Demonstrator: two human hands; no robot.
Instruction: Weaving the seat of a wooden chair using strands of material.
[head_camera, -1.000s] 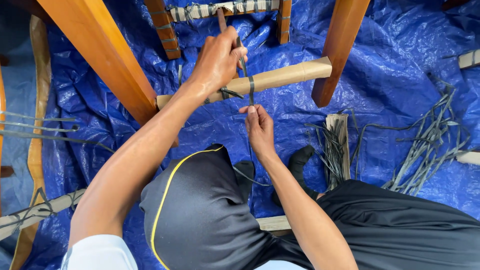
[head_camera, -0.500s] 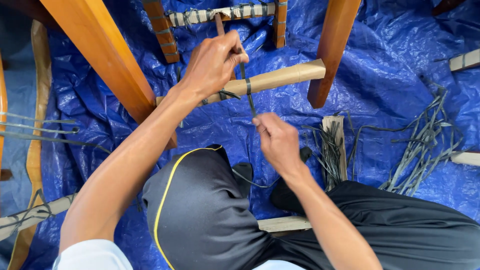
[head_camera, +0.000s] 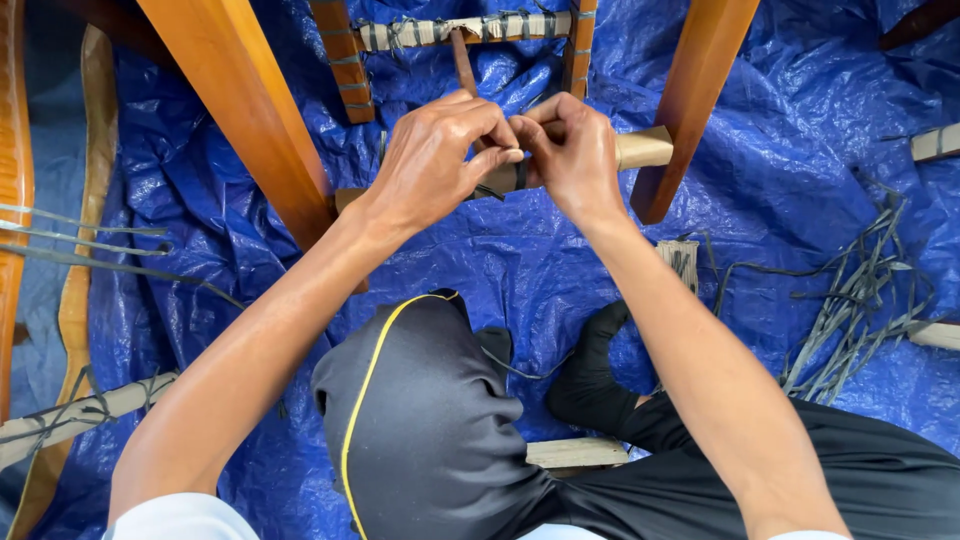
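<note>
A pale round wooden rung (head_camera: 645, 148) runs between two orange-brown wooden chair legs (head_camera: 240, 110) above a blue tarp. Both hands meet on it. My left hand (head_camera: 440, 160) grips the rung and pinches a dark flat strip (head_camera: 520, 175) that wraps around it. My right hand (head_camera: 575, 150) is closed on the same strip right beside it, fingertips touching the left hand's. Most of the strip's wrap is hidden under the fingers.
A second rung (head_camera: 460, 30) bound with grey strips sits farther back. The right chair leg (head_camera: 695, 90) stands by my right wrist. A pile of loose dark strips (head_camera: 850, 310) lies on the tarp (head_camera: 780, 150) at right. My black-clad knees (head_camera: 430, 420) are below.
My right hand rose from below the rung, where it was pulling the strip down, and now meets my left hand on the rung. The view has tilted closer.
</note>
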